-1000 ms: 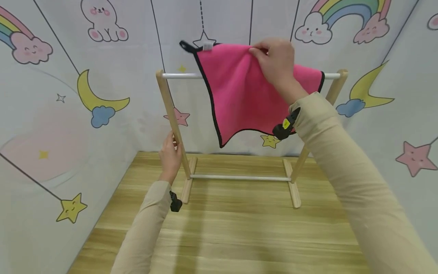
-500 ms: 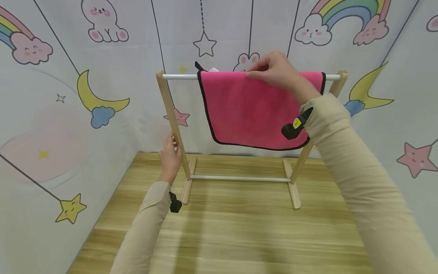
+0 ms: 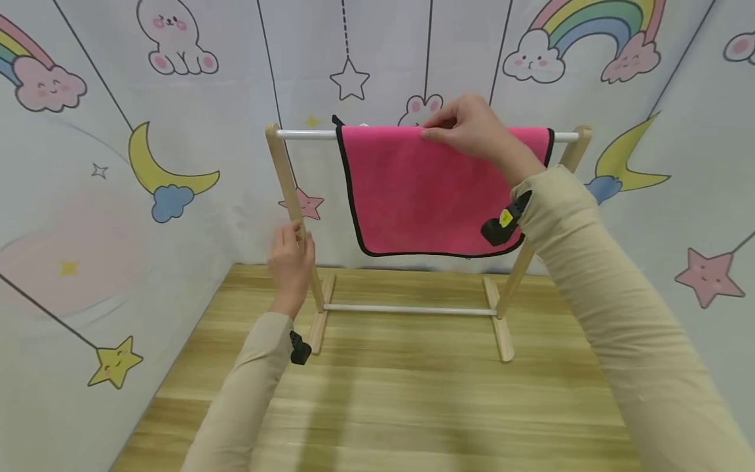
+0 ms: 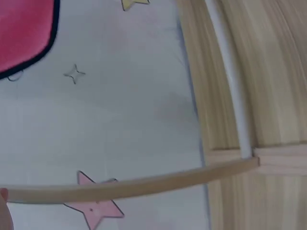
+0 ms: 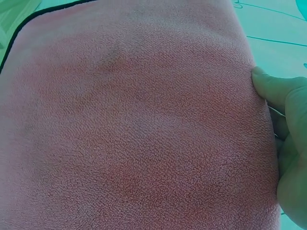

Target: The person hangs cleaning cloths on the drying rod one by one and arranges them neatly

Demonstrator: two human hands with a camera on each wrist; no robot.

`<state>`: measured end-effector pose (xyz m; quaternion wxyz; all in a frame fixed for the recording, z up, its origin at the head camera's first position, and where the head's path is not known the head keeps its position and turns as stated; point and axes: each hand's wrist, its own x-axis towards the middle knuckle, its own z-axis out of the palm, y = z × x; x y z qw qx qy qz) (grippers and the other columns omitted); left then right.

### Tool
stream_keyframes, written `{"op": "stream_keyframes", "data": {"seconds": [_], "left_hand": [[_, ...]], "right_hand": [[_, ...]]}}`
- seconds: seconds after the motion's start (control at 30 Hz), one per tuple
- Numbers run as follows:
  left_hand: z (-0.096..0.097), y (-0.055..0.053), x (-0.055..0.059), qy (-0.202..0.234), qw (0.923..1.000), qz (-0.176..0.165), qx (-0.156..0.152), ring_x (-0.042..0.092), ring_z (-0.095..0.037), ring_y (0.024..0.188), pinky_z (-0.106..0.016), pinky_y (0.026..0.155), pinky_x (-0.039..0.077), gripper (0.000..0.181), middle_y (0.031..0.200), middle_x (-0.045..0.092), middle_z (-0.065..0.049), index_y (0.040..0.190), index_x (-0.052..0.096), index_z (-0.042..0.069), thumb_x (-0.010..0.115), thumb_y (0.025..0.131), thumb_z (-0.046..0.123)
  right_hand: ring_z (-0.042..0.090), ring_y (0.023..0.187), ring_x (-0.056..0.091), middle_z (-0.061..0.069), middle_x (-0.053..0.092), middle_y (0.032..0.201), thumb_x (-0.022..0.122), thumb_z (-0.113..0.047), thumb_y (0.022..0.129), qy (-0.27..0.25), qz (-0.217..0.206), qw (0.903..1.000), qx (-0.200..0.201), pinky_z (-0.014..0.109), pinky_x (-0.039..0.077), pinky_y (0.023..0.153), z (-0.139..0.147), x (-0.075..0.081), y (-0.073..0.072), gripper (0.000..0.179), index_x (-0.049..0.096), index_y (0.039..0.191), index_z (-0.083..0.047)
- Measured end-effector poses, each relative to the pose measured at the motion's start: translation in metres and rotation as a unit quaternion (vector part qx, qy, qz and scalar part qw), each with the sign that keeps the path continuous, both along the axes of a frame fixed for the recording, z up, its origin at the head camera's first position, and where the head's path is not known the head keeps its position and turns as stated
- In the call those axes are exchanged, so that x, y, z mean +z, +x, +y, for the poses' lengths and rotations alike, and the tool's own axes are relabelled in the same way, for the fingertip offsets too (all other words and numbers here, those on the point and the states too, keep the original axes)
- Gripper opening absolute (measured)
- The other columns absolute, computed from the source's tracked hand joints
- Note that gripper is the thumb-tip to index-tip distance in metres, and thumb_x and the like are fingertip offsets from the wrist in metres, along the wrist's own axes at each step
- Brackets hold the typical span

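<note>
A pink towel (image 3: 436,196) with black edging hangs folded over the white top rail (image 3: 308,135) of a wooden rack. My right hand (image 3: 474,133) pinches the towel at the fold along this rail. In the right wrist view, the thumb (image 5: 273,88) lies on the fleecy front while the other fingers are partly hidden behind. My left hand (image 3: 288,265) is at the left post (image 3: 283,172), overlapping it with loosely bent fingers. Only a fingertip (image 4: 5,213) shows beside that post in the left wrist view.
The rack's lower rail (image 3: 409,309) joins two wooden feet (image 3: 500,337) on a wood-grain surface (image 3: 407,393). Behind stands a white backdrop (image 3: 236,105) printed with stars, moons and rainbows. The right post (image 3: 522,275) is partly covered by the towel and right arm.
The right hand has lowered the lifted towel onto the top rail, so its front now hangs flat. The left hand, earlier behind the left post, now overlaps its front.
</note>
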<state>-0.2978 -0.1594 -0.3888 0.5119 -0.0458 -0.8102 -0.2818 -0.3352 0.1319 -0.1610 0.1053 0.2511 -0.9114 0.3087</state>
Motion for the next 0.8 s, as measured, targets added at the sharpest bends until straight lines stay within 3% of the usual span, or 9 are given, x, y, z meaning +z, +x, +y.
{"op": "stream_keyframes", "data": {"seconds": [0.07,0.13,0.23,0.33,0.37,0.47,0.63,0.67,0.8], "left_hand": [[0.011,0.000,0.013,-0.018,0.9987,0.016,-0.044,0.060,-0.027,0.079,-0.039,0.061,0.052,0.023,0.093,0.060,-0.015,0.105,0.056,-0.001,0.061,0.084,0.006],[0.023,0.000,0.024,-0.003,0.9931,-0.009,-0.116,0.061,-0.026,0.087,-0.038,0.066,0.054,0.029,0.102,0.060,-0.015,0.114,0.054,-0.001,0.058,0.087,0.009],[0.040,0.003,0.038,0.052,0.9697,-0.093,-0.220,0.058,-0.026,0.099,-0.038,0.075,0.054,0.042,0.117,0.056,-0.016,0.130,0.044,0.002,0.054,0.091,0.016],[0.050,0.005,0.045,0.112,0.9393,-0.160,-0.282,0.056,-0.027,0.103,-0.039,0.081,0.052,0.050,0.121,0.053,-0.018,0.138,0.034,0.004,0.052,0.093,0.018],[0.052,0.005,0.047,0.123,0.9330,-0.169,-0.293,0.056,-0.028,0.103,-0.040,0.081,0.052,0.051,0.119,0.053,-0.019,0.138,0.033,0.004,0.052,0.092,0.018],[0.056,0.007,0.051,0.140,0.9260,-0.160,-0.312,0.058,-0.030,0.097,-0.042,0.080,0.052,0.048,0.108,0.057,-0.022,0.134,0.038,0.000,0.055,0.091,0.012],[0.065,0.028,0.070,0.159,0.9297,-0.131,-0.305,0.059,-0.034,0.089,-0.043,0.074,0.054,0.036,0.093,0.058,-0.026,0.120,0.047,-0.011,0.057,0.086,-0.002],[0.067,0.033,0.076,0.163,0.9303,-0.131,-0.301,0.058,-0.035,0.088,-0.040,0.074,0.054,0.034,0.092,0.058,-0.027,0.118,0.047,-0.012,0.057,0.086,-0.004],[0.067,0.037,0.083,0.180,0.9287,-0.125,-0.299,0.058,-0.032,0.087,-0.017,0.067,0.052,0.028,0.094,0.059,-0.027,0.113,0.051,-0.013,0.056,0.087,-0.003]], "right_hand": [[0.008,0.075,0.054,0.004,0.068,0.091,0.065,-0.026,0.083,0.001,-0.001,1.0000,-0.005,0.018,0.042,0.064,0.001,-0.001,0.001,0.027,0.070,0.102,-0.006],[0.008,0.075,0.054,0.005,0.068,0.092,0.065,-0.026,0.084,0.004,0.001,1.0000,-0.009,0.018,0.042,0.065,0.001,-0.001,0.001,0.028,0.070,0.102,-0.007],[0.008,0.075,0.054,0.006,0.068,0.093,0.065,-0.026,0.084,0.007,0.007,0.9999,-0.008,0.017,0.042,0.065,0.001,-0.002,0.001,0.027,0.070,0.102,-0.007],[0.008,0.075,0.054,0.007,0.068,0.093,0.065,-0.024,0.084,0.008,0.009,0.9999,-0.008,0.017,0.042,0.066,0.000,-0.003,0.001,0.026,0.070,0.103,-0.006],[0.008,0.075,0.054,0.007,0.068,0.093,0.065,-0.024,0.084,0.009,0.009,0.9999,-0.009,0.017,0.042,0.066,-0.001,-0.003,0.001,0.026,0.070,0.103,-0.007],[0.009,0.078,0.055,0.007,0.067,0.096,0.064,-0.025,0.085,0.013,0.004,0.9998,-0.014,0.017,0.043,0.067,-0.002,-0.003,0.002,0.028,0.069,0.105,-0.007],[0.010,0.085,0.057,0.007,0.067,0.100,0.064,-0.025,0.085,0.025,0.020,0.9993,-0.018,0.019,0.045,0.072,0.000,-0.004,0.002,0.028,0.068,0.107,-0.008],[0.011,0.086,0.057,0.007,0.067,0.101,0.064,-0.025,0.085,0.029,0.025,0.9991,-0.020,0.019,0.045,0.073,0.001,-0.004,0.002,0.029,0.068,0.107,-0.008],[0.012,0.088,0.058,0.006,0.067,0.102,0.065,-0.025,0.084,0.031,0.042,0.9983,-0.024,0.021,0.047,0.076,0.010,-0.004,0.003,0.030,0.068,0.109,-0.009]]}}
